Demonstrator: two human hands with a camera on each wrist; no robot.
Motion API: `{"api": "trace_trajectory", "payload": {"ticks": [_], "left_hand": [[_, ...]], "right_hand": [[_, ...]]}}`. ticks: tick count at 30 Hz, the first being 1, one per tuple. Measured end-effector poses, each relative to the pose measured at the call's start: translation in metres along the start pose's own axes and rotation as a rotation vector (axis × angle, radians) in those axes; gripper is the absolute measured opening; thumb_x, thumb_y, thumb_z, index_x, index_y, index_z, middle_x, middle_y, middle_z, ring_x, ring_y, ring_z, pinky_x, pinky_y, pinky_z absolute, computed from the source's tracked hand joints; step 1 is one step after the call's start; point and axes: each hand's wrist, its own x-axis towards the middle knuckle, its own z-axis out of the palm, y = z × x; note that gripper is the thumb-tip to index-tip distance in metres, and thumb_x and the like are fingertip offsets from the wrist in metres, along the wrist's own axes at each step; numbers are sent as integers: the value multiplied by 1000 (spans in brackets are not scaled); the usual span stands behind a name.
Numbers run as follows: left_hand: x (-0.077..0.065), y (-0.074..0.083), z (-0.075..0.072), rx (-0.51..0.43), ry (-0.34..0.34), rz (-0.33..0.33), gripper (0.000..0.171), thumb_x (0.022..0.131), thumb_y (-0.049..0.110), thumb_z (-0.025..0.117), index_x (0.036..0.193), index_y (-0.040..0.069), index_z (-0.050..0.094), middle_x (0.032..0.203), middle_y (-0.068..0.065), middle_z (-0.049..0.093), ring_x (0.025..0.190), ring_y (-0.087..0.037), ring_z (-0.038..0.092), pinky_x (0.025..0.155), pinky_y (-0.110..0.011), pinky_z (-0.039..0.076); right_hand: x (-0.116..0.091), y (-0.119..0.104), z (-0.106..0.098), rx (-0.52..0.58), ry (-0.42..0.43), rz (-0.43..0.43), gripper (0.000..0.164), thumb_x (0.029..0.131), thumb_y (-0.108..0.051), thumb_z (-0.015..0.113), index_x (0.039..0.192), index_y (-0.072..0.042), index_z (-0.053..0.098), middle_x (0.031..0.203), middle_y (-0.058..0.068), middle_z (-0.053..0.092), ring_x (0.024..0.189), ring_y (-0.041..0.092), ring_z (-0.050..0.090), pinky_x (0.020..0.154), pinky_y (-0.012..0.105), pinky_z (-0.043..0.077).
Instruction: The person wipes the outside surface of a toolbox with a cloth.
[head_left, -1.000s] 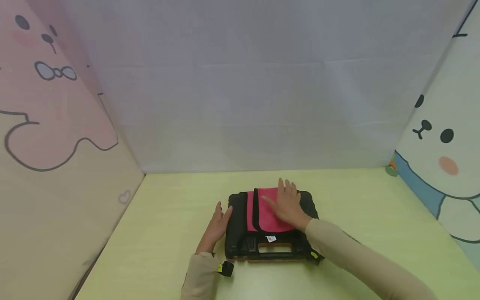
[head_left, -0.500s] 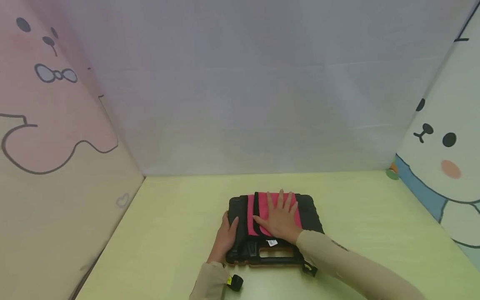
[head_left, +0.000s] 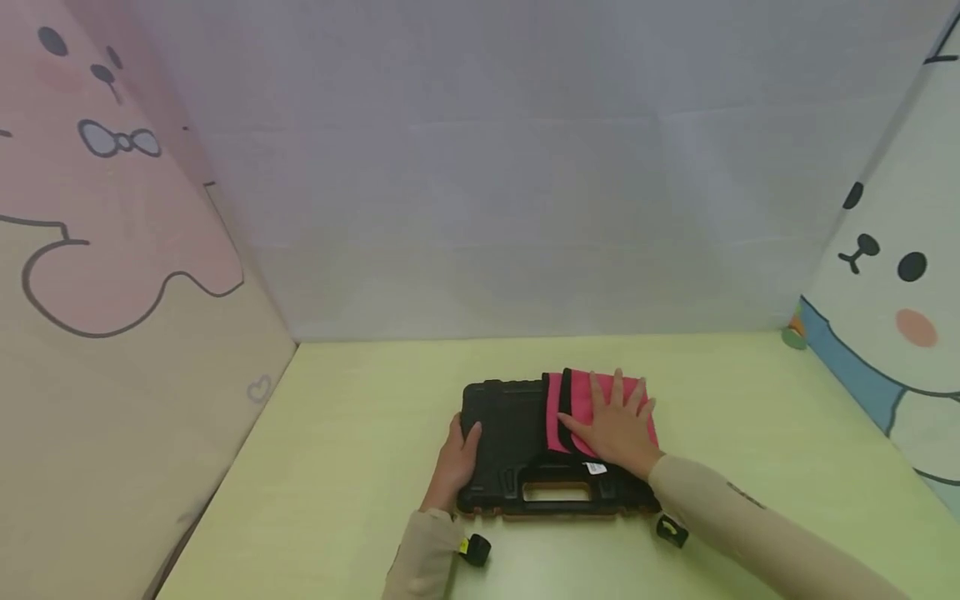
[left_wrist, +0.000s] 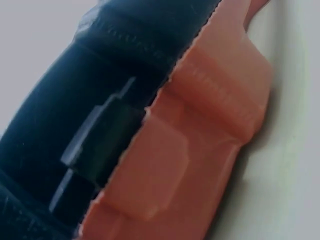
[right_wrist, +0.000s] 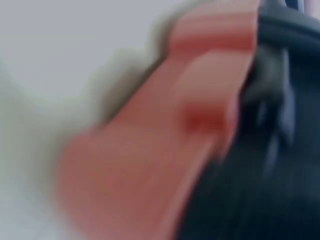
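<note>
A plastic carrying case (head_left: 510,425), black above and orange below, lies flat on the table with its handle toward me. My left hand (head_left: 455,454) holds its left edge, thumb over the top and fingers along the side. On the right part of the lid lies a pink cloth pouch (head_left: 553,417) with black trim and a small white tag. My right hand (head_left: 618,429) rests flat on the pouch with fingers spread. The left wrist view shows the case's latch side (left_wrist: 150,165) close up; the right wrist view shows its orange edge (right_wrist: 150,150), blurred.
The pale yellow table (head_left: 360,433) runs back to a light curtain (head_left: 480,208). Printed cartoon panels stand at the left (head_left: 135,400) and right (head_left: 900,333). Black wrist devices (head_left: 476,550) hang by both sleeves.
My right hand has slid the pouch to the right across the lid, baring the lid's left part. My left hand has come to the case's left edge and holds it.
</note>
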Motion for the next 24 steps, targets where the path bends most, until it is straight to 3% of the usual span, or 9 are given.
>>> {"api": "trace_trajectory", "payload": {"ticks": [4,8,14,19,24], "left_hand": [[2,4,1,-6,12,12,63,98,36,37,141,-8,21,144,-30,28,132,-44,29,106,-54,25],[0,6,2,-9,6,32,64,98,36,37,140,-9,21,143,-31,29,131,-46,29,105,-55,26],[-3,2,2,-4,24,3,64,98,35,38,140,-9,22,143,-31,28,131,-46,29,105,-56,25],[-2,0,2,-5,17,42,59,98,35,38,139,-5,26,135,-30,41,121,-43,44,97,-55,36],[-2,-1,1,9,12,70,54,98,31,39,137,-5,29,131,-31,45,117,-45,48,93,-55,40]], "right_hand": [[-1,12,-8,-28,-13,15,93,82,-64,47,146,-2,18,147,34,4,126,65,1,96,76,7],[-5,6,-10,-37,-62,9,91,85,-63,43,147,-2,14,147,34,0,127,64,-4,95,76,4],[-12,-29,2,-27,-127,-48,88,87,-63,40,148,-9,9,149,31,-3,129,61,-11,96,76,-2],[-15,-67,17,-29,-128,-104,85,86,-64,40,149,-14,12,151,29,-1,131,60,-8,98,74,0],[-15,-94,28,-45,-131,-139,82,87,-67,33,149,-18,14,152,26,0,132,58,-6,100,73,0]]}}
